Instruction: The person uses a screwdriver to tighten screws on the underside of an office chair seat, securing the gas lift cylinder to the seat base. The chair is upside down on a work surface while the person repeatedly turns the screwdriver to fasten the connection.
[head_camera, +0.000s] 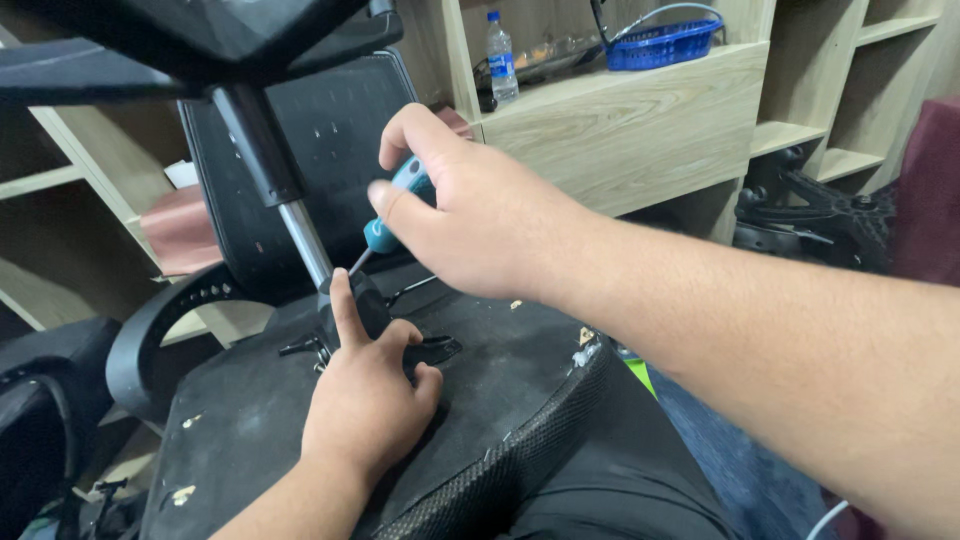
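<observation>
Right hand (470, 215) is clamped on a teal screwdriver (392, 215), tip angled down at the bracket (350, 345) under an upturned chair seat (270, 410). Left hand (365, 400) rests on the seat, forefinger up against the gas column (290, 205), other fingers curled and holding nothing. The column and chair base (180, 40) crowd the top. Behind: a shelf (620, 110) with a bottle (501, 58) and blue basket (665, 42).

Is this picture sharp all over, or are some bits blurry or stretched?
Head view: the right hand gripping the teal screwdriver is slightly motion-blurred at the fingertips; the left hand on the upturned chair seat looks sharper; the forearm swells large near the lens; light is soft, with dim shelves at left.
</observation>
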